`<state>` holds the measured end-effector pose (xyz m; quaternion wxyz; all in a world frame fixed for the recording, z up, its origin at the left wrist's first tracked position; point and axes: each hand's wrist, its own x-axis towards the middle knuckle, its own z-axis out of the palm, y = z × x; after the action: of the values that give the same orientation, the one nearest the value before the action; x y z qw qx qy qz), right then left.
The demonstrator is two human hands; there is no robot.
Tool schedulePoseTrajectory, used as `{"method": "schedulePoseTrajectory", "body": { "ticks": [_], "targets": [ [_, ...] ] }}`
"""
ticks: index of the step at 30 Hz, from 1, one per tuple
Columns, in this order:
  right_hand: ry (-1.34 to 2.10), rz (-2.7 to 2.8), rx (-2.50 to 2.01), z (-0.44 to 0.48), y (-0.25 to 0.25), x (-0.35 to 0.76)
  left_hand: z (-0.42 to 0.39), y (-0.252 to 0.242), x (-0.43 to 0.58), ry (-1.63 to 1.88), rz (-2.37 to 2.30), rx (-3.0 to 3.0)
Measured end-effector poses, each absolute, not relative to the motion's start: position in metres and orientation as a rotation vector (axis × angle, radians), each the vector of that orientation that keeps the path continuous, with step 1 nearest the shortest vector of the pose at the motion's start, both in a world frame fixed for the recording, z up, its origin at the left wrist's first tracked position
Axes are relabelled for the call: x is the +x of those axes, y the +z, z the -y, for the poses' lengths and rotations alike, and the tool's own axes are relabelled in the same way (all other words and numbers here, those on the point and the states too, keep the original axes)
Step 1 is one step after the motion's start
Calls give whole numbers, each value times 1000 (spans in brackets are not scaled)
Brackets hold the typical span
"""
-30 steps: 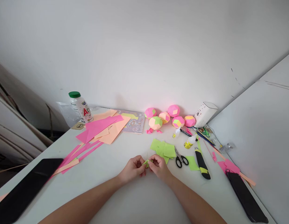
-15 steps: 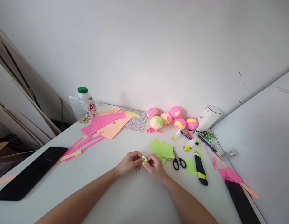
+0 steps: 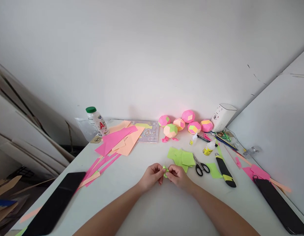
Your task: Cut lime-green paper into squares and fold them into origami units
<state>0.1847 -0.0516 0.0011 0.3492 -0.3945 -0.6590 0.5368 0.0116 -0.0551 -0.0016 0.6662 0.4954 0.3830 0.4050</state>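
Between my two hands, above the near middle of the table, is a small folded piece of green paper (image 3: 165, 169). My left hand (image 3: 153, 176) pinches it from the left with thumb and fingers. From the other side my right hand (image 3: 178, 177) grips it the same way; the fingertips hide much of the paper. Just beyond my right hand lies a loose pile of green paper squares (image 3: 188, 158). Black-handled scissors (image 3: 200, 168) lie against the pile, and a single green square (image 3: 214, 170) is to their right.
A utility knife (image 3: 225, 171), glue bottles (image 3: 209, 148) and pens lie at right. Several faceted paper balls (image 3: 170, 130) sit by the wall. Pink and peach sheets (image 3: 132, 141), a notebook (image 3: 152, 132) and a green-capped bottle (image 3: 98, 122) are at left. Dark flat objects (image 3: 58, 203) flank both sides.
The camera view has turned, so the table's contents appear shifted to the right. Both hands keep hold of the green paper, whose folded shape looks slightly turned.
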Motion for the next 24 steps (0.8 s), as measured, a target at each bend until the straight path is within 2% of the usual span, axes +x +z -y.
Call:
{"method": "schedulePoseTrajectory", "body": {
  "ticks": [24],
  "targets": [
    [1445,1672,-990,54,1,191,68,5,13,901,-988,1181]
  ]
}}
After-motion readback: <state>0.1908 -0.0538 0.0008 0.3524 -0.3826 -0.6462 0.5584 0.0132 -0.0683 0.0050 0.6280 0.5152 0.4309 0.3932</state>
